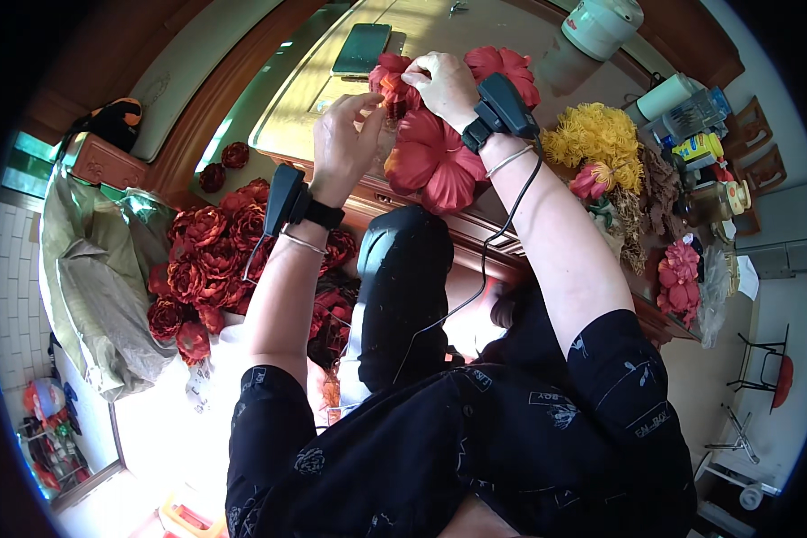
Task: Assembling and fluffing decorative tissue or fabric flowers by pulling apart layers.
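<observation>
Over the near edge of the wooden table, my left hand (pixel 342 139) has its fingers curled and the thumb close to the fingertips; whatever lies between them is too small to make out. Just to its right, a small red artificial flower (pixel 390 79) with an orange part faces both hands. My right hand (pixel 448 88) pinches at the right side of this flower with thumb and forefinger. Below my right hand, a large red artificial flower (pixel 435 163) with broad petals overhangs the table edge. Behind that hand lies another red flower (pixel 508 73).
A dark phone (pixel 362 48) lies on the table's far left. Yellow flowers (pixel 594 142) and dried brown stems are at the right, near a white pot (pixel 601 27). Dark red flowers (pixel 211 260) are heaped at the left beside a pale sack (pixel 90 269). A cable hangs from my right wrist device.
</observation>
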Demonstrator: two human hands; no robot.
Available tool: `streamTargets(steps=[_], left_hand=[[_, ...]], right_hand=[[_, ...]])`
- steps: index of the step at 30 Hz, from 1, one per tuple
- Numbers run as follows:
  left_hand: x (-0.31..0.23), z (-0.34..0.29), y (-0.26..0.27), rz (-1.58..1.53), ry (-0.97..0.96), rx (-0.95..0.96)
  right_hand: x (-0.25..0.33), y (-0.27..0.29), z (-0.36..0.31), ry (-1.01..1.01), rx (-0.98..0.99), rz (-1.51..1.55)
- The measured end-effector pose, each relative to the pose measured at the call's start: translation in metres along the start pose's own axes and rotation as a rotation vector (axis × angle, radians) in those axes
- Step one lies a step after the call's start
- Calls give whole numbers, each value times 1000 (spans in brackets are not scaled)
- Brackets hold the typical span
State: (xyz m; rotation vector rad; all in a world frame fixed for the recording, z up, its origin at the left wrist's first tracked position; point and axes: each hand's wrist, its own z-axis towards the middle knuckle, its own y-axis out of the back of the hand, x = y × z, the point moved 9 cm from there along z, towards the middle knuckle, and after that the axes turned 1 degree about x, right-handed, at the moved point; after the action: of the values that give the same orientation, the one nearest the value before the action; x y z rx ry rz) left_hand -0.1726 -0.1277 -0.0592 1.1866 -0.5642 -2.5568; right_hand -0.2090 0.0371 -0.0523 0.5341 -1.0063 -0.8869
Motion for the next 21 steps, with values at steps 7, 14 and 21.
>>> streamTargets(steps=[7,14,21], left_hand=[[51,21,-18,-158,271,-37],[84,20,-41,-399,489,-15],[75,10,-31,-348,513,-74]], right_hand=[[2,3,-2,72,-25,27],[-1,3,-1,94,-56,49],[-24,24,2,-216,-231,380]])
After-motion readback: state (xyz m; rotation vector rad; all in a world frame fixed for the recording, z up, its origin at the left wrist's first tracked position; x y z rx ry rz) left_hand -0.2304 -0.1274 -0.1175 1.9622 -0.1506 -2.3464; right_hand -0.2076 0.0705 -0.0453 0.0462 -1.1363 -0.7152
